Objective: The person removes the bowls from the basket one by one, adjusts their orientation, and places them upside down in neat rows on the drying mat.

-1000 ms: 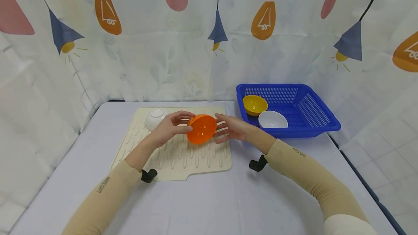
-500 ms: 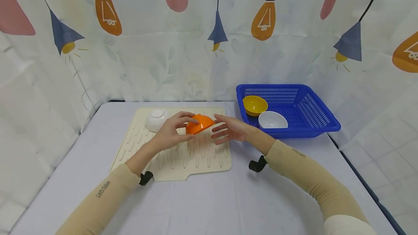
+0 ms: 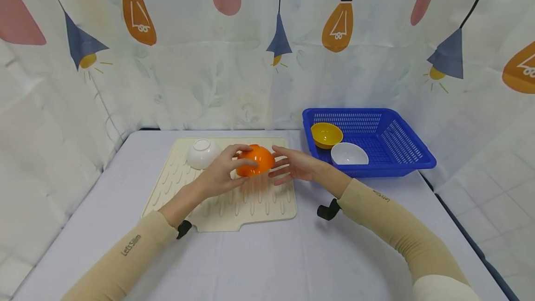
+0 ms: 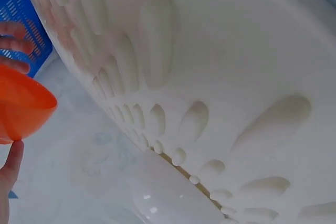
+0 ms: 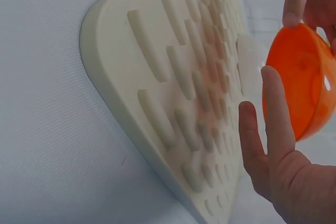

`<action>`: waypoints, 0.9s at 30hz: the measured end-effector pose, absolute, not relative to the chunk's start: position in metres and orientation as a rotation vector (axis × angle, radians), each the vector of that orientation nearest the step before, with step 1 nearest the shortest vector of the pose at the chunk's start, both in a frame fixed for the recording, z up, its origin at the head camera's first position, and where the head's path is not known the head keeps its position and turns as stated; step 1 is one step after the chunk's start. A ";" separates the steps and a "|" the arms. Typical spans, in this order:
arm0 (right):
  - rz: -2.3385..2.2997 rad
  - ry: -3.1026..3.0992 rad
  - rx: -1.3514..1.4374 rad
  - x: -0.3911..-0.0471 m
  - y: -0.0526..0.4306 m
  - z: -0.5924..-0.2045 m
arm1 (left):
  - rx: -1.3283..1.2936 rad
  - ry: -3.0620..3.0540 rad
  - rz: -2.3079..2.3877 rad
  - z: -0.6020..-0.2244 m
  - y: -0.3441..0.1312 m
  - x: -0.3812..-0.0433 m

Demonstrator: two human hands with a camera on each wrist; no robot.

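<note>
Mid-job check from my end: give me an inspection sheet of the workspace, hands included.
Surface: white-covered table; cream textured mat lying on it.
Job's things: orange bowl held above the mat; overturned white bowl on the mat; yellow bowl and upright white bowl in the blue basket.
Clutter: nothing seen.
Hands: left hand grips the orange bowl; right hand, fingers extended, beside it, contact unclear.
Cables: none certain; thin line low on the curtain, cord or print unclear.
Surroundings: that curtain, lamp-and-bulb print, behind the table.

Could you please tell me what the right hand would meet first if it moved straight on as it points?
Probably the orange bowl in the left hand; depth is unclear, so the right hand may already be touching it.
</note>
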State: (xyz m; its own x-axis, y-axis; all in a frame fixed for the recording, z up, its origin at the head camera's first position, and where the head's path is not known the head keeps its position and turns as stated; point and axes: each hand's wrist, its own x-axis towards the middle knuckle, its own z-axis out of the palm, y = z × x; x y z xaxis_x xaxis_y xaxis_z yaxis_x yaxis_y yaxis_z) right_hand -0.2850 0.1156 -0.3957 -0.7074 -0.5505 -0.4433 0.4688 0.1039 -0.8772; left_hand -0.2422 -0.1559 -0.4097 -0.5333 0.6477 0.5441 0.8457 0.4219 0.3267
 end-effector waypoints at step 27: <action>-1.688 1.636 -0.101 -0.287 0.112 -0.394 | -1.468 -2.184 -0.538 -0.419 -0.141 -0.240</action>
State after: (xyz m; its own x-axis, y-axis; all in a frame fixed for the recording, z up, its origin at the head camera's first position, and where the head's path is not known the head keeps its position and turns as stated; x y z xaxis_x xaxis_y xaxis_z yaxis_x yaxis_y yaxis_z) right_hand -0.2870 0.1121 -0.3939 -0.7018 -0.5598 -0.4405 0.4577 0.1195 -0.8810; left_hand -0.2397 -0.1408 -0.4192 -0.3310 0.7555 0.5653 0.9317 0.3566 0.0689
